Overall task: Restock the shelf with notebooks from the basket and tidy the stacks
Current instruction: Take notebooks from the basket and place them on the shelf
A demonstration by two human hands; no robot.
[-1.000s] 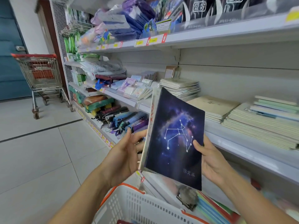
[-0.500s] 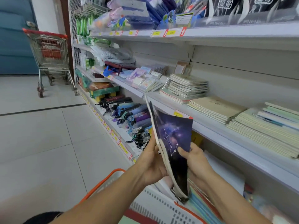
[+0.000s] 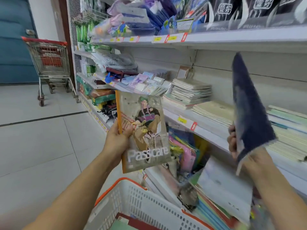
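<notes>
My left hand (image 3: pixel 117 137) grips an orange-spined notebook (image 3: pixel 146 135) with a green-haired figure and the word "Passcare" on its cover, held upright in front of the shelf. My right hand (image 3: pixel 235 143) holds the dark blue starry notebook (image 3: pixel 249 113), blurred and raised near the shelf's notebook stacks (image 3: pixel 214 110). A white basket with an orange rim (image 3: pixel 149 203) sits below my arms, with a red-edged book inside.
Pale notebooks lie in stacks (image 3: pixel 191 90) along the middle shelf (image 3: pixel 207 130). Colourful folders (image 3: pixel 186 150) fill the lower shelf. A metal shopping cart (image 3: pixel 49 63) stands on the tiled floor at the left, before a blue door.
The bundle held in both hands has split: my left hand now holds the Passcare notebook alone, and my right hand has swung the starry notebook up and right toward the shelf.
</notes>
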